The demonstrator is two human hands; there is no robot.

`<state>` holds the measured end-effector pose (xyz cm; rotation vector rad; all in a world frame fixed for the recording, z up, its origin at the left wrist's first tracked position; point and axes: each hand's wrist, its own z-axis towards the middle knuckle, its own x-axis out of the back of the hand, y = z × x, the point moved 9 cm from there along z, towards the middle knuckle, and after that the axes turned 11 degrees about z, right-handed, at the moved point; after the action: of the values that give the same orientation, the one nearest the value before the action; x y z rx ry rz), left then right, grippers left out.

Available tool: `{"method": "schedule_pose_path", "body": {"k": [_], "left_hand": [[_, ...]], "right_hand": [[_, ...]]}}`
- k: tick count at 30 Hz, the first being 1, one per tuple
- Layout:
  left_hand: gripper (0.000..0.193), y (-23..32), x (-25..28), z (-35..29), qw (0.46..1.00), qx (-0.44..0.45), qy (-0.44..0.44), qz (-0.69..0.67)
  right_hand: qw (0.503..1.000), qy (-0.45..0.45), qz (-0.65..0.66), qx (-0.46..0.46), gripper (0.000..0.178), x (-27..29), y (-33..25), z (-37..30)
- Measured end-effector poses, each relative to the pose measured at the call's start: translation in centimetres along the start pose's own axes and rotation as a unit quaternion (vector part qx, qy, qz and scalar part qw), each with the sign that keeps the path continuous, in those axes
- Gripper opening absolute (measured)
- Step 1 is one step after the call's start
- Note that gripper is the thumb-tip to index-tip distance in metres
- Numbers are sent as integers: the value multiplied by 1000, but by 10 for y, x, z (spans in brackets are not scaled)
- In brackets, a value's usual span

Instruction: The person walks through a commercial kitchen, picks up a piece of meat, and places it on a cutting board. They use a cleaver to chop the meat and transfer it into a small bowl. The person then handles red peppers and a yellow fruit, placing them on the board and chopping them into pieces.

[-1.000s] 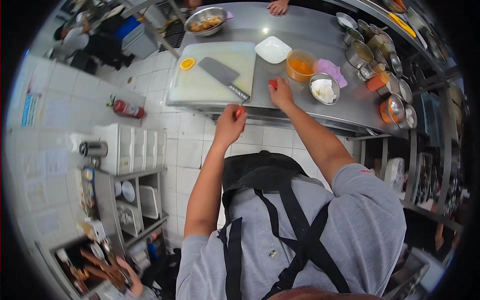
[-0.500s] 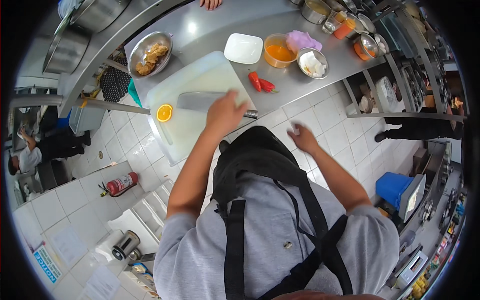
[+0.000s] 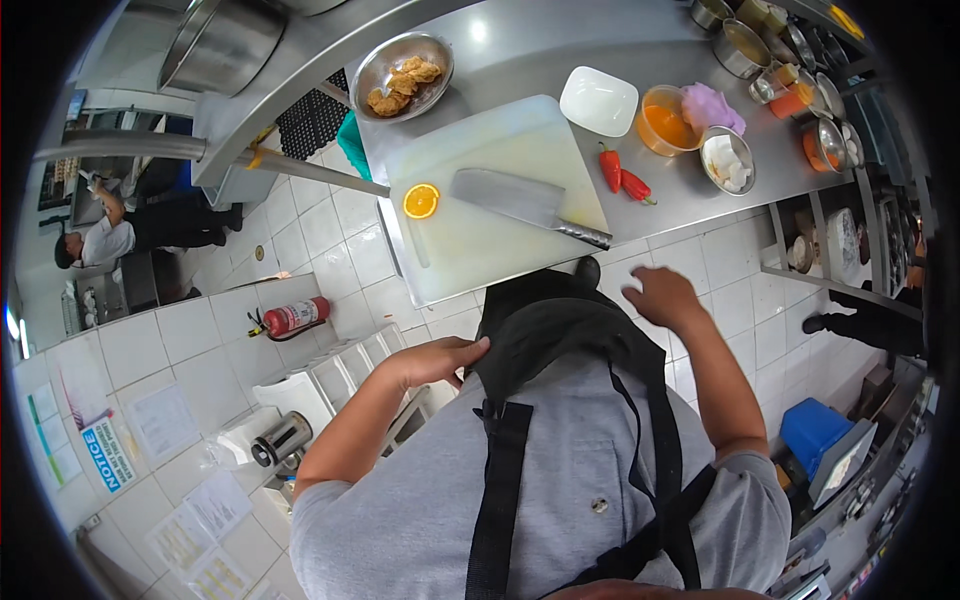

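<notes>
Fingers of the left hand [image 3: 440, 361], nearly straight, meet the black cloth apron [image 3: 570, 322], grip unclear; the right hand [image 3: 665, 298], half-curled, holds nothing. A broad steel cleaver [image 3: 510, 196] lies on the white rectangular cutting board [image 3: 485, 255].

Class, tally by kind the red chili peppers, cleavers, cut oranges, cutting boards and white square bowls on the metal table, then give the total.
Red chili peppers: 2
Cleaver: 1
Cut orange: 1
Cutting board: 1
White square bowl: 1
Total: 6
</notes>
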<state>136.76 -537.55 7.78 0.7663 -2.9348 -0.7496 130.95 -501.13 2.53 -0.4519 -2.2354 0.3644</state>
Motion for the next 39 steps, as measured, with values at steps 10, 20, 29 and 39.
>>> {"method": "schedule_pose_path", "body": {"k": [10,20,29,39], "left_hand": [[60,131,310,-18,733,-206,586,276],[85,130,496,72,683,154,609,373],[70,160,476,27,628,212,585,466],[51,168,199,78,724,-111,503,459]], "right_hand": [[939,272,-51,204,62,4,-103,61],[972,190,96,99,54,17,-83,-2],[966,170,190,36,36,4,-33,-9],[972,135,188,27,29,4,-23,21]]}}
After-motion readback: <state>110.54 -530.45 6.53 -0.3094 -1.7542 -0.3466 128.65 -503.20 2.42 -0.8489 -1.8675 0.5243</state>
